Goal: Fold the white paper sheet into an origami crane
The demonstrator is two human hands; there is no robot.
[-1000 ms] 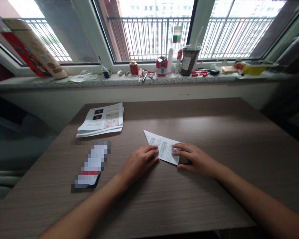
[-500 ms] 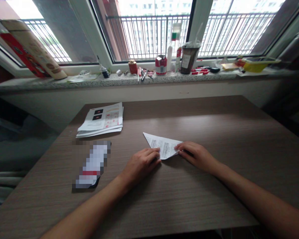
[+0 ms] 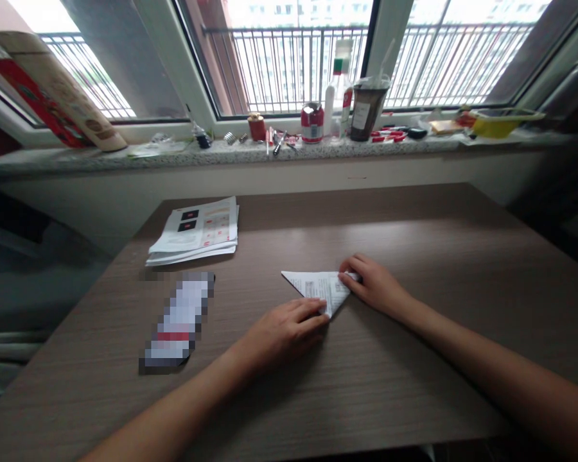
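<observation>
A printed white sheet of folded paper [image 3: 316, 284], now a triangle, is on the brown table between my hands. One point aims left and another aims down toward me. My left hand [image 3: 289, 327] holds the paper near its lower corner, fingers laid over the edge; the thumb's grip is partly hidden. At the upper right corner, my right hand [image 3: 373, 282] pinches the paper between thumb and fingers.
A stack of printed papers [image 3: 197, 231] lies at the table's back left. Nearer me is a blurred-out phone [image 3: 178, 321]. The stone windowsill [image 3: 164, 157] behind carries a red can [image 3: 312, 123], a lidded cup [image 3: 366, 112], a bottle [image 3: 337, 96] and a yellow container [image 3: 496, 125].
The folded paper has turned, its right corner rising and its left point dropping slightly. My right hand has moved up and away, while my left hand has shifted right along the lower corner.
</observation>
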